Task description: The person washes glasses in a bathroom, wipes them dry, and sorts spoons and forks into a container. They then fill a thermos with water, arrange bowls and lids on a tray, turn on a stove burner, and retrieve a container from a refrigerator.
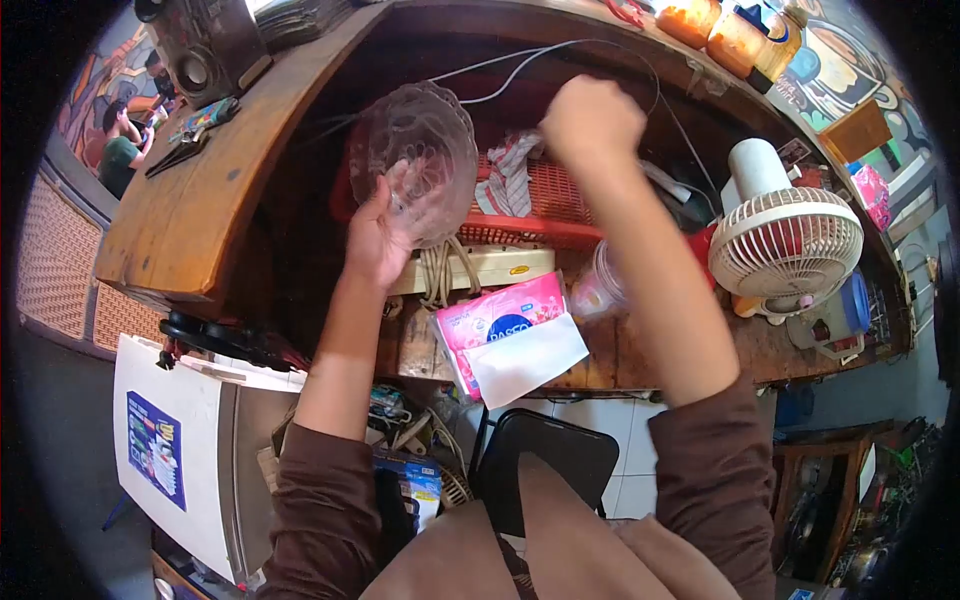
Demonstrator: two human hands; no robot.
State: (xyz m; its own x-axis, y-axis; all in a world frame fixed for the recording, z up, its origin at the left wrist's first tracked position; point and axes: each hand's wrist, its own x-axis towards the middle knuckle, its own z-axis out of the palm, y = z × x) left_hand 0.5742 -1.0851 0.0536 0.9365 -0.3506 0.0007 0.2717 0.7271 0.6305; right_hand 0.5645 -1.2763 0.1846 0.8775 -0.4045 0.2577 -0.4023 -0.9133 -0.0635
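A clear scalloped glass bowl (425, 125) is tilted up on the left, with my left hand (385, 225) closed on its lower rim. Some of that hand's fingers show through the glass. My right hand (595, 120) is raised over the red plastic basket (560, 195), curled into a fist and slightly blurred. Whatever it may hold is hidden. A striped cloth (512, 175) lies in the basket, between my two hands. Below them, a pink tissue pack (500, 320) rests on the wooden counter with a white sheet (528, 360) sticking out.
To the right stands a white fan (785, 250), with plastic cups (600, 285) nearer the middle. A power strip (515, 265) with coiled cord lies before the basket. Jars (735, 40) line the upper ledge. A speaker (205, 50) sits upper left; people are beyond it.
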